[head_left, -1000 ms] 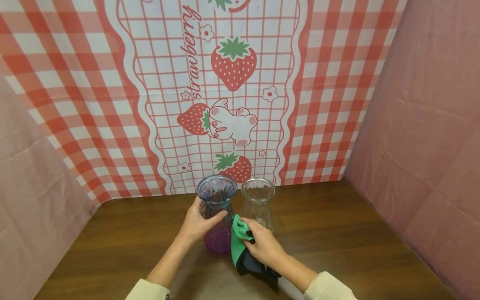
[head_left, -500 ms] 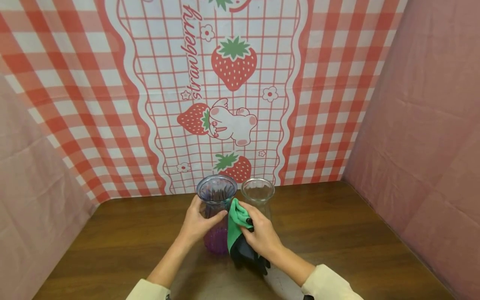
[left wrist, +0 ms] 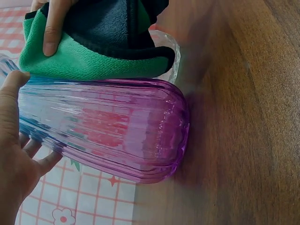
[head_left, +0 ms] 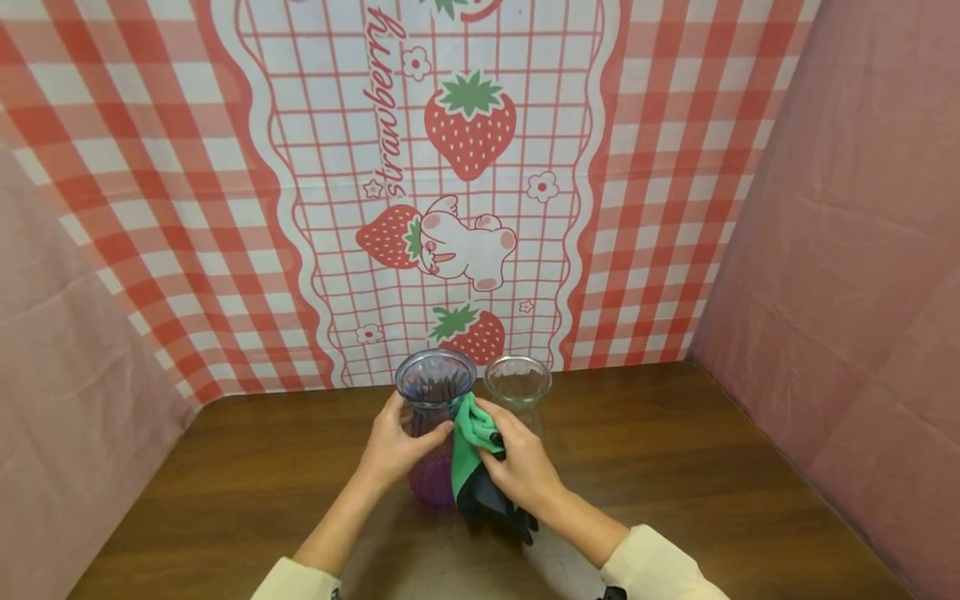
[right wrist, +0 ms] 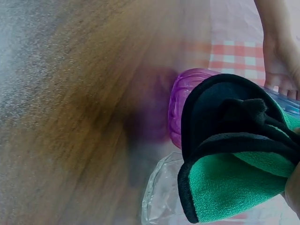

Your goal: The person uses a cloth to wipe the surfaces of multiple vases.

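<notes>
A ribbed glass vase point(left wrist: 108, 126), blue at the neck and purple at the base, stands upright on the table. My left hand point(head_left: 392, 446) grips its neck from the left, thumb across the front. In my right hand point(head_left: 521, 458) is a bunched cloth point(head_left: 471, 442), green on one face and dark with black edging on the other, pinched between thumb and fingers. The cloth lies against the vase's right side just under the rim, and its dark end hangs down. Behind the right hand stands a clear glass vase point(head_left: 517, 380), partly hidden by hand and cloth.
The brown wooden table point(head_left: 675, 467) reaches back to a red-and-white checked backdrop point(head_left: 667, 167) printed with strawberries. Pink fabric point(head_left: 847, 275) hangs along both sides. The clear vase is close beside the coloured one.
My right hand has moved the cloth up and slightly left along the coloured vase, from its middle to near the rim. The left hand keeps its grip, and both vases stay in place.
</notes>
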Action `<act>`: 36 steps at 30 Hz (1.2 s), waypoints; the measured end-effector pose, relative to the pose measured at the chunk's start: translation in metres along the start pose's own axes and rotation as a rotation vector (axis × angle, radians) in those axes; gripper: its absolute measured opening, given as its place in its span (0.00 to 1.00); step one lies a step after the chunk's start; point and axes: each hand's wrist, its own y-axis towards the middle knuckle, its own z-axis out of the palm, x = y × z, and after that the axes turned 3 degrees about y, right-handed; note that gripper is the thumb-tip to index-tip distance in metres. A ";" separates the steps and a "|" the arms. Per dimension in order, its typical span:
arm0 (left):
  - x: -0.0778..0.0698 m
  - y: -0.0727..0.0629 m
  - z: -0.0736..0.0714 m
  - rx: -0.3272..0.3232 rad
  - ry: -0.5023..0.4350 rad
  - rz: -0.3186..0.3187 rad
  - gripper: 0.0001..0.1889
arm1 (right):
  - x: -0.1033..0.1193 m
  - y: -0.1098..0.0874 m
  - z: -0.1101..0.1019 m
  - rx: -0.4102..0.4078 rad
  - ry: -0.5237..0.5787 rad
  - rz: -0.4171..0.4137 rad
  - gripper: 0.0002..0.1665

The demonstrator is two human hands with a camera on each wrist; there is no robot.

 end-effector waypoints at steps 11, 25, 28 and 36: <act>0.028 0.005 0.005 0.000 -0.015 -0.024 0.36 | -0.003 -0.016 0.002 0.089 0.002 0.096 0.35; 0.034 0.006 0.004 0.018 -0.006 -0.015 0.36 | -0.014 -0.036 0.007 0.187 0.007 0.194 0.35; 0.034 0.006 0.004 0.020 -0.018 -0.008 0.36 | -0.014 -0.033 0.005 0.156 0.008 0.157 0.35; 0.037 0.006 0.005 0.009 -0.023 0.000 0.33 | -0.008 -0.014 -0.001 0.038 0.018 0.005 0.36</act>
